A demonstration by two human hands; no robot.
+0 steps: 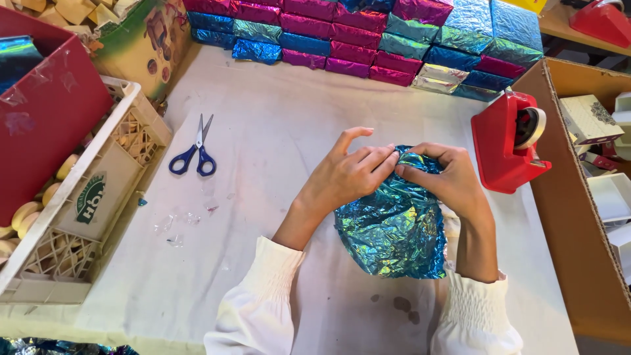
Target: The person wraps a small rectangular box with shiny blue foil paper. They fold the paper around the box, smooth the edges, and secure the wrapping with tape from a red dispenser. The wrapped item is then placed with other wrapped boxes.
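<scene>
Pinching the far end of the foil parcel (pixel 394 227) between both hands, we hold our left hand (pixel 345 176) and right hand (pixel 442 177) fingertip to fingertip, wrists angled inward, sleeves (pixel 259 302) resting on the worktop (pixel 276 131). Left fingers are narrow on the foil, the forefinger lifted free; right fingers curl tight on the crumpled blue wrap. The parcel lies mid-worktop near the front edge, its long axis running from us toward the far edge.

At the left edge a crate (pixel 79 204) holds pale round pieces. At the right edge a carton (pixel 585 197) holds small boxes. Wrapped blocks (pixel 368 39) are stacked along the far edge. Scissors (pixel 195 152) lie left, a tape dispenser (pixel 506 141) right.
</scene>
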